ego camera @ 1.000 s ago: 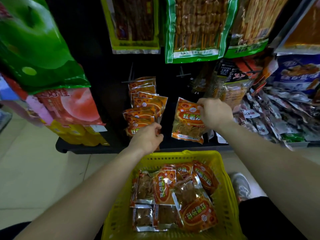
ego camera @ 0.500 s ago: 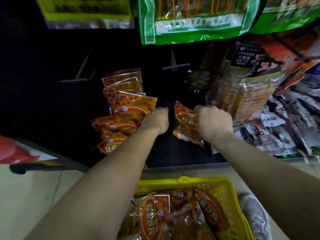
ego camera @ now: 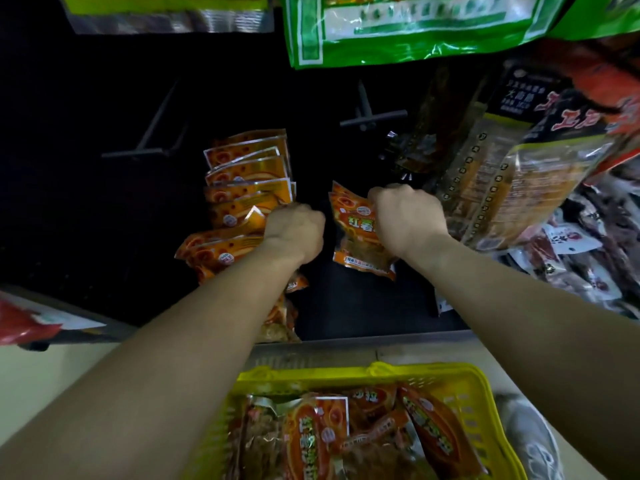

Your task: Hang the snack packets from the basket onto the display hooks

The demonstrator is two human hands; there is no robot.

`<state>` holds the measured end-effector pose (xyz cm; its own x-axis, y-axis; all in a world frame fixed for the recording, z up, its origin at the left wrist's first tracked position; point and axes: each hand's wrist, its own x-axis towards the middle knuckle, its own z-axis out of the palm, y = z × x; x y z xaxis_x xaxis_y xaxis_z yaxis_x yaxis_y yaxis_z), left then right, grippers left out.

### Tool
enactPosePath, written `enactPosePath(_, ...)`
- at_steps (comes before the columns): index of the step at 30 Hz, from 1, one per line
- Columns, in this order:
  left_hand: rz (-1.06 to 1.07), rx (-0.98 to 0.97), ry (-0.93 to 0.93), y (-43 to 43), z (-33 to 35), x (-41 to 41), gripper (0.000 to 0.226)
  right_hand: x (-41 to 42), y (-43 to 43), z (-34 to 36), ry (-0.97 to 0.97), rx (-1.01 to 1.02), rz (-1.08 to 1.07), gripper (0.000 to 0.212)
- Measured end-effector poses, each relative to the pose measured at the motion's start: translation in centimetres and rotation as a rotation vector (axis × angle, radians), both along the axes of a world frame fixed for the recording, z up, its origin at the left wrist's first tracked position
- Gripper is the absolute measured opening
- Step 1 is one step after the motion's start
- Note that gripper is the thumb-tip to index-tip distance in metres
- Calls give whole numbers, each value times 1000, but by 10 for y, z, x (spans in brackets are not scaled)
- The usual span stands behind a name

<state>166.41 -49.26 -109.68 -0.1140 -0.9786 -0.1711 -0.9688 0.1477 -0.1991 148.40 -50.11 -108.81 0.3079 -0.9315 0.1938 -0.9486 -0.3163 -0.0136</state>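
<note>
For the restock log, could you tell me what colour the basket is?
Yellow basket, clearest in head view.

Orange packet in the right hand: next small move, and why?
Probably shift the orange packet left to the front of the hung row of matching packets and thread its top onto that hook. The right hand grips it by the top and it hangs free. The left hand is at the row's front, and the hook tip is hidden there.
</note>
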Motion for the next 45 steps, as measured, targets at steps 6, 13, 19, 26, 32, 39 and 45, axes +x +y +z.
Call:
enactPosePath(6,-55,-35,83,-1,5,-3,26,19,-41,9,29,-3,-7,26)
enactPosePath(13,-41,-11,68,-12,-6,-1,33,45,-100,14,49,20,49,26)
enactPosePath(19,-25,19,45,-26,-23,-8,41,57,-129,8,45,9,49,26)
enactPosePath(26,-22,-7,35,-29,-30,-10,40,57,-130,5,2,-135,-91,34)
enactPosePath(32,7,43,74,-34,-28,-11,44,49,-120,1,25,-26,-123,43)
enactPosePath(39,-4,16,142,-14,16,-13,32,32,-62,26,-98,78,-65,41)
enactPosePath(45,-11,-55,227,46,76,-12,40,-1,24,61,-207,161,-69,43)
